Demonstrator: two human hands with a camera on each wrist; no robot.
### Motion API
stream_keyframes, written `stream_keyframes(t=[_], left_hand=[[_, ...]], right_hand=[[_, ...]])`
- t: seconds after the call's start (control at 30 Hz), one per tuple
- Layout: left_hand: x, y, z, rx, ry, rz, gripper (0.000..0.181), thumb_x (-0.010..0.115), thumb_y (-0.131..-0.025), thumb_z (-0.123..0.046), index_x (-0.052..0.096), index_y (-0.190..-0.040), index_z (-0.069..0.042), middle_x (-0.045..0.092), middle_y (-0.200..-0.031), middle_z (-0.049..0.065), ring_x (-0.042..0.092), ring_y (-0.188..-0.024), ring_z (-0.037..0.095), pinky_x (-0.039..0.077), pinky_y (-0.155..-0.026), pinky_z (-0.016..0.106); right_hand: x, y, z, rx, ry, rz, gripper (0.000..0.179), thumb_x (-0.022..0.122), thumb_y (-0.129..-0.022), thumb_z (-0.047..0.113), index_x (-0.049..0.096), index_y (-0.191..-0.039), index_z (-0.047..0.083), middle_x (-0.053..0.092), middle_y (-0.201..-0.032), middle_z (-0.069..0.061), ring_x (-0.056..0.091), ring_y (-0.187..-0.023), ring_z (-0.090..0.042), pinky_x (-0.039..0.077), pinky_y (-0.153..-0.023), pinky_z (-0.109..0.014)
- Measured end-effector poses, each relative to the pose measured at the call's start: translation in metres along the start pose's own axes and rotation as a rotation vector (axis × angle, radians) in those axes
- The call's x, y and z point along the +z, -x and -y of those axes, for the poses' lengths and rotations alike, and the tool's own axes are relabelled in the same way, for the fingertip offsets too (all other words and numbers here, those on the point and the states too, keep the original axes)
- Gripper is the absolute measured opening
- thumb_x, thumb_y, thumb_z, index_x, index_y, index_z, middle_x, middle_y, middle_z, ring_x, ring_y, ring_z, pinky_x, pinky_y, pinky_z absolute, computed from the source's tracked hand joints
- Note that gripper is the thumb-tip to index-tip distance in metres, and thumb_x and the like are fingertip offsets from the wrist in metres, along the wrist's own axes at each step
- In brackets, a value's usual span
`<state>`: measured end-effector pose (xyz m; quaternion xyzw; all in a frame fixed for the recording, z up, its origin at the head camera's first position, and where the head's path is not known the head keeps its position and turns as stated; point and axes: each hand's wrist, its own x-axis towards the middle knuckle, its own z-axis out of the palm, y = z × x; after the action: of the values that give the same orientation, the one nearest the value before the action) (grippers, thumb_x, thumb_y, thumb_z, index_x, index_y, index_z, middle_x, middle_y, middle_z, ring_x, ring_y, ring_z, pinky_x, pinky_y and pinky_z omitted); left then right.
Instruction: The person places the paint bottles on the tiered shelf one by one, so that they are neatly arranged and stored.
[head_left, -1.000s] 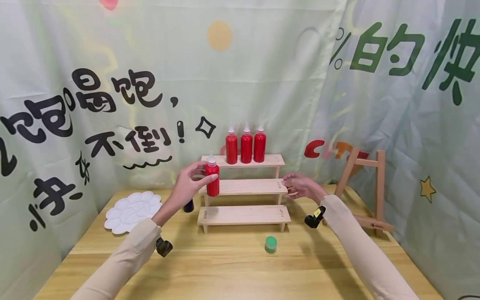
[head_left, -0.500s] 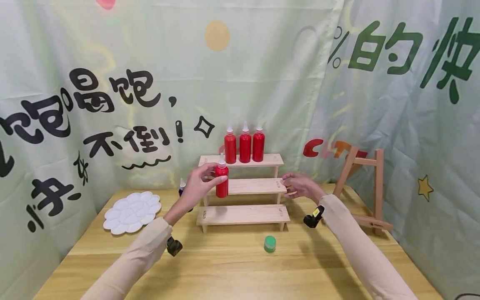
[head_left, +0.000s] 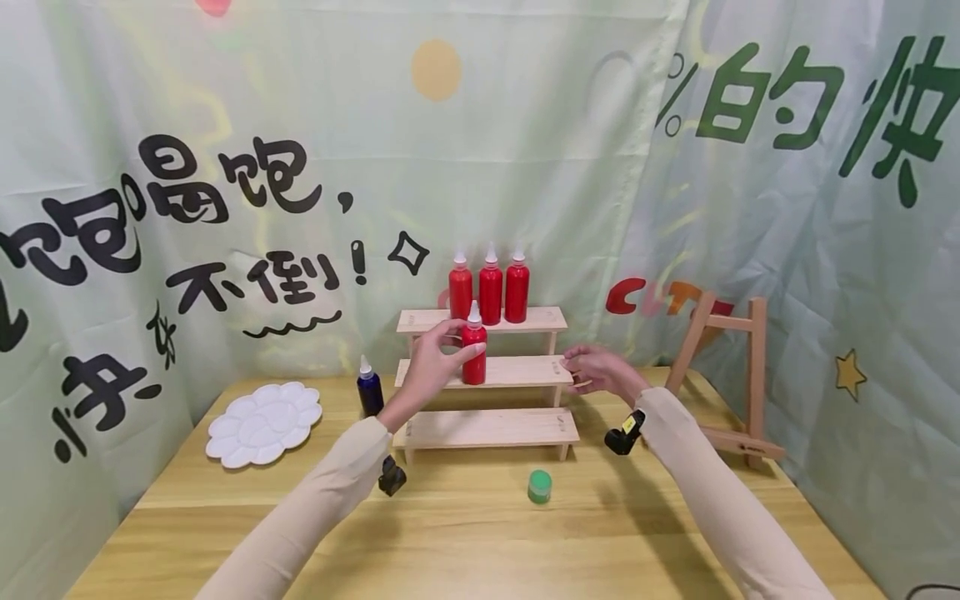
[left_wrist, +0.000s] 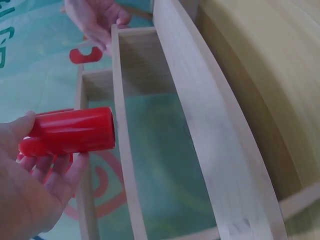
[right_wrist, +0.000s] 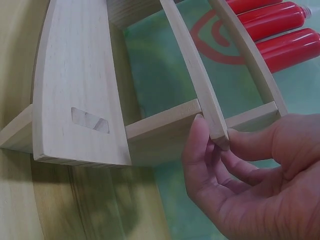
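Note:
My left hand (head_left: 433, 362) grips a red squeeze bottle (head_left: 474, 354) with a white nozzle, thumb on one side and fingers on the other. The bottle is upright at the middle tier (head_left: 521, 370) of a three-step wooden stand; in the left wrist view its base (left_wrist: 111, 129) is right by the tier's edge, and I cannot tell whether it touches. With thumb and fingers, my right hand (head_left: 604, 371) pinches the right end of that tier, plain in the right wrist view (right_wrist: 250, 175). Three like red bottles (head_left: 491, 293) stand on the top tier.
Left of the stand is a dark blue bottle (head_left: 369, 390), partly behind my left forearm. A white flower-shaped palette (head_left: 264, 423) lies farther left. In front of the bottom tier (head_left: 487, 428) sits a small green-lidded jar (head_left: 539, 487). A wooden easel (head_left: 757, 375) stands at right.
My left hand has carried the red bottle rightward along the middle tier and slightly up, bringing the blue bottle into view behind the forearm. The right hand has stayed on the tier's end.

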<state>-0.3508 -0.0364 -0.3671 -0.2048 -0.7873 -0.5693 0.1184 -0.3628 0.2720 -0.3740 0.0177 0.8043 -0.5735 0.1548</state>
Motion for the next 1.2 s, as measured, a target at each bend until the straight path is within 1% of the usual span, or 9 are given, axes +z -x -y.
stream_keyframes(t=[0.17,0.37,0.5,0.6,0.73,0.8,0.97,1.1,1.2], left_hand=[[0.013,-0.006,0.002,-0.012,0.040,0.013,0.046,0.081,-0.094,-0.022,0.064,-0.136,-0.010,0.070,-0.123,0.012,0.065,-0.110,0.029,0.065,-0.080,0.041],[0.027,-0.015,0.001,0.031,0.009,-0.038,0.046,0.082,-0.093,-0.021,0.064,-0.134,-0.009,0.070,-0.121,0.010,0.065,-0.107,0.026,0.063,-0.087,0.040],[0.036,-0.016,0.003,0.069,-0.034,-0.039,0.044,0.082,-0.093,-0.022,0.064,-0.132,-0.007,0.071,-0.121,0.010,0.066,-0.106,0.025,0.061,-0.091,0.038],[0.042,-0.016,0.003,0.077,-0.046,-0.033,0.045,0.081,-0.094,-0.023,0.065,-0.132,-0.007,0.072,-0.121,0.010,0.067,-0.106,0.025,0.061,-0.092,0.037],[0.051,-0.018,0.002,0.075,-0.036,-0.041,0.045,0.081,-0.094,-0.022,0.065,-0.133,-0.008,0.072,-0.122,0.009,0.067,-0.107,0.025,0.061,-0.092,0.037],[0.055,-0.019,0.000,0.082,-0.029,-0.050,0.045,0.081,-0.094,-0.021,0.065,-0.133,-0.008,0.072,-0.123,0.010,0.068,-0.108,0.025,0.061,-0.092,0.037],[0.066,-0.023,-0.007,0.094,-0.033,-0.047,0.048,0.081,-0.094,-0.023,0.065,-0.136,-0.006,0.072,-0.123,0.012,0.068,-0.109,0.026,0.061,-0.094,0.037],[0.071,-0.020,-0.008,0.059,-0.054,-0.068,0.049,0.082,-0.093,-0.024,0.065,-0.136,-0.007,0.071,-0.124,0.010,0.068,-0.109,0.024,0.061,-0.094,0.034],[0.075,-0.021,-0.010,0.073,-0.070,-0.079,0.048,0.083,-0.092,-0.025,0.066,-0.134,-0.008,0.071,-0.122,0.010,0.068,-0.108,0.023,0.061,-0.093,0.032]], right_hand=[[0.002,-0.002,0.004,0.017,0.015,0.003,0.034,0.050,-0.109,0.008,0.040,-0.137,-0.008,0.053,-0.105,-0.007,0.058,-0.086,-0.015,0.061,-0.091,-0.038],[0.001,0.001,0.008,-0.002,-0.009,0.000,0.037,0.051,-0.109,0.009,0.039,-0.139,-0.009,0.049,-0.109,-0.008,0.056,-0.087,-0.015,0.059,-0.099,-0.043],[0.001,0.002,0.005,0.007,-0.028,0.014,0.030,0.051,-0.109,0.009,0.042,-0.133,-0.006,0.052,-0.102,-0.005,0.059,-0.084,-0.014,0.060,-0.094,-0.040],[0.000,0.003,0.003,0.016,-0.034,0.032,0.025,0.050,-0.109,0.008,0.043,-0.130,-0.004,0.053,-0.098,-0.004,0.062,-0.083,-0.014,0.060,-0.092,-0.039],[-0.001,0.004,0.004,0.009,-0.021,0.037,0.028,0.050,-0.109,0.008,0.041,-0.132,-0.005,0.052,-0.101,-0.005,0.061,-0.087,-0.016,0.059,-0.097,-0.041],[-0.002,0.004,0.005,0.006,-0.010,0.026,0.031,0.050,-0.109,0.008,0.039,-0.134,-0.007,0.050,-0.103,-0.006,0.060,-0.088,-0.017,0.060,-0.095,-0.039],[-0.005,0.004,0.004,-0.001,0.005,-0.006,0.034,0.049,-0.109,0.007,0.038,-0.137,-0.009,0.051,-0.101,-0.006,0.059,-0.084,-0.016,0.061,-0.084,-0.033],[-0.002,0.002,0.002,-0.003,0.007,0.000,0.031,0.051,-0.107,0.005,0.042,-0.134,-0.009,0.055,-0.098,-0.005,0.060,-0.081,-0.015,0.061,-0.091,-0.039],[0.000,0.002,0.004,0.000,0.010,-0.001,0.029,0.051,-0.107,0.005,0.042,-0.132,-0.007,0.052,-0.099,-0.006,0.058,-0.081,-0.015,0.061,-0.092,-0.040]])
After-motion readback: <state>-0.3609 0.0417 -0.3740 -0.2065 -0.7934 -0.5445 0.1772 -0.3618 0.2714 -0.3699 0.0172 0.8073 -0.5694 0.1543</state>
